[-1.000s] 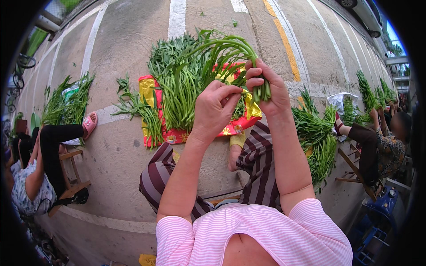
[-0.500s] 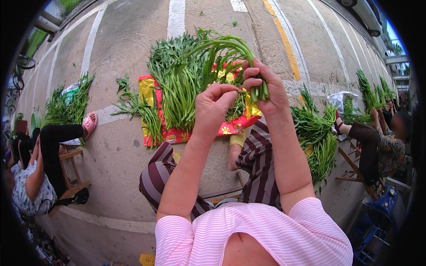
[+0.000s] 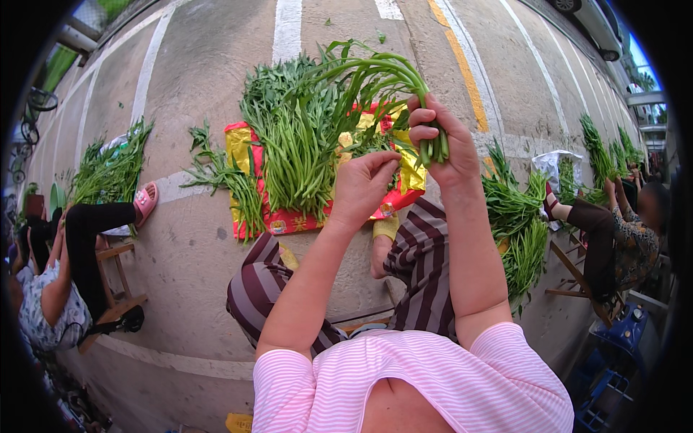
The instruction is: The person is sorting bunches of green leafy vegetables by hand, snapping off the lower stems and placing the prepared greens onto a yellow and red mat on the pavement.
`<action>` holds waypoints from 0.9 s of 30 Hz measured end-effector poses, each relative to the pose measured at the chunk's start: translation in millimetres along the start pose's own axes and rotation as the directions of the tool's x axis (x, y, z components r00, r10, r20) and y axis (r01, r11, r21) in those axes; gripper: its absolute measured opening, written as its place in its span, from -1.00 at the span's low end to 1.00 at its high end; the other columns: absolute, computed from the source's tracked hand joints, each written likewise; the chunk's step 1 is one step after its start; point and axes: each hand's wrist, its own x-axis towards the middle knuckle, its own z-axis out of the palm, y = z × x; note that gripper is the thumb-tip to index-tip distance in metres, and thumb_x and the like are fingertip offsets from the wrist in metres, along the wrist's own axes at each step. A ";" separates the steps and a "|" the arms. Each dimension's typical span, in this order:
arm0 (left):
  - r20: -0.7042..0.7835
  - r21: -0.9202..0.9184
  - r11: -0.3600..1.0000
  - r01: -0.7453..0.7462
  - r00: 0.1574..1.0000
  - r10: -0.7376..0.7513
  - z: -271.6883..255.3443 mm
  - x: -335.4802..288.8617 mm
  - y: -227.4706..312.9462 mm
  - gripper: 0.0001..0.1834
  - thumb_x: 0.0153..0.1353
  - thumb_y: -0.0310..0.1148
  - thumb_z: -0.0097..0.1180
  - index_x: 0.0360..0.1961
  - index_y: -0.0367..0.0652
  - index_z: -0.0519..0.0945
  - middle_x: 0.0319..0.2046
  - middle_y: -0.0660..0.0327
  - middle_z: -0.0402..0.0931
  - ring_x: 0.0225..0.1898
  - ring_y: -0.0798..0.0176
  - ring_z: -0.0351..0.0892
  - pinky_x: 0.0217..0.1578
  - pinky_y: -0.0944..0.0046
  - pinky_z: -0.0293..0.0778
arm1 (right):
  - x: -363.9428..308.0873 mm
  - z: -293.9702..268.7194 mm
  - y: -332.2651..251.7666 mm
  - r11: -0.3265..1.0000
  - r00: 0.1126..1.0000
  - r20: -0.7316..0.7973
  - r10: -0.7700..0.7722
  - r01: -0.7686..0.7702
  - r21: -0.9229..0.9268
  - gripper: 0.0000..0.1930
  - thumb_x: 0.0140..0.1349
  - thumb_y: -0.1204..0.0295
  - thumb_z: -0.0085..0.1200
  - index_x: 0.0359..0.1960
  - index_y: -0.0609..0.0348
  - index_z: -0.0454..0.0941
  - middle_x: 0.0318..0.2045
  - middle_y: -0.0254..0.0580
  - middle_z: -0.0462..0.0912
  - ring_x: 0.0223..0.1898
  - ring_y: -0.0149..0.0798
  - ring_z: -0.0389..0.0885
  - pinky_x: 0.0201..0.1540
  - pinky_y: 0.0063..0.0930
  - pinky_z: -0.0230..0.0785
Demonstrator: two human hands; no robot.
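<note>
My right hand is wrapped round a bunch of leafy greens, long-stemmed like water spinach. The cut stem ends poke out below my fingers, while the leafy tops arch over to the left. To the left of those stem ends, my left hand is closed in a pinch. Whatever is between its fingertips is too small to make out. Beneath and beyond my hands, a big heap of the same greens lies on a red and gold plastic sheet. Loose trimmings partly show behind my left hand.
A smaller pile of greens overlaps the sheet's left edge. More greens lie to the right. Seated people work at other piles on both sides, one on a wooden stool. A car stands far right.
Both hands have shifted a little to the right, the bunch moving along with my right hand. My left hand has come slightly nearer to me, its fingertips still pinched together.
</note>
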 end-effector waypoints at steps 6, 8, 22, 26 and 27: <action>0.024 0.446 0.828 -0.340 0.929 0.368 -0.3 2.0 -13.2 -0.81 0.10 -0.36 0.20 -0.26 -0.14 0.70 -0.10 0.01 0.59 -0.11 -0.02 0.60 -0.08 0.15 0.49 | -1.5 -1.7 -4.5 1.000 0.999 0.038 0.001 -0.001 0.002 -0.74 0.41 0.45 -0.12 0.03 0.35 0.30 -0.16 -0.14 0.42 -0.35 -0.55 0.41 -0.47 -0.71 0.36; 0.053 0.397 0.869 -0.297 0.952 0.301 -0.2 -0.8 -10.1 -0.83 0.11 -0.34 0.18 -0.30 -0.16 0.70 -0.15 0.02 0.60 -0.15 -0.02 0.60 -0.12 0.13 0.49 | -1.5 -2.7 -5.8 1.000 0.999 0.052 0.002 -0.003 0.015 -0.74 0.41 0.45 -0.12 0.03 0.36 0.30 -0.16 -0.14 0.41 -0.34 -0.55 0.41 -0.46 -0.71 0.37; 0.486 0.825 0.421 -0.376 0.853 -0.191 -7.0 -79.7 -0.6 -0.85 0.05 -0.33 0.14 -0.46 -0.17 0.63 -0.33 0.07 0.57 -0.23 -0.03 0.58 -0.27 0.01 0.51 | 13.8 4.4 2.9 0.988 1.000 0.005 0.023 -0.022 -0.154 -0.75 0.39 0.47 -0.08 0.01 0.37 0.31 -0.16 -0.11 0.44 -0.34 -0.52 0.42 -0.45 -0.71 0.38; 0.455 0.855 0.364 -0.370 0.871 -0.184 -22.9 -94.7 2.2 -0.86 -0.12 -0.41 0.23 -0.45 -0.15 0.65 -0.34 0.08 0.57 -0.24 0.01 0.60 -0.25 0.09 0.50 | 48.5 37.1 -7.9 0.958 0.999 0.032 -0.034 0.041 -0.283 -0.75 0.37 0.49 -0.04 -0.02 0.40 0.32 -0.21 -0.10 0.45 -0.35 -0.48 0.45 -0.46 -0.70 0.40; 0.426 0.866 0.345 -0.363 0.896 -0.125 -26.4 -96.9 2.8 -0.85 -0.15 -0.42 0.25 -0.45 -0.14 0.66 -0.34 0.09 0.58 -0.23 0.03 0.60 -0.25 0.10 0.50 | 63.6 46.2 -13.7 0.942 0.996 0.070 -0.050 0.070 -0.327 -0.75 0.36 0.49 -0.04 -0.03 0.41 0.32 -0.23 -0.11 0.46 -0.35 -0.47 0.45 -0.46 -0.70 0.40</action>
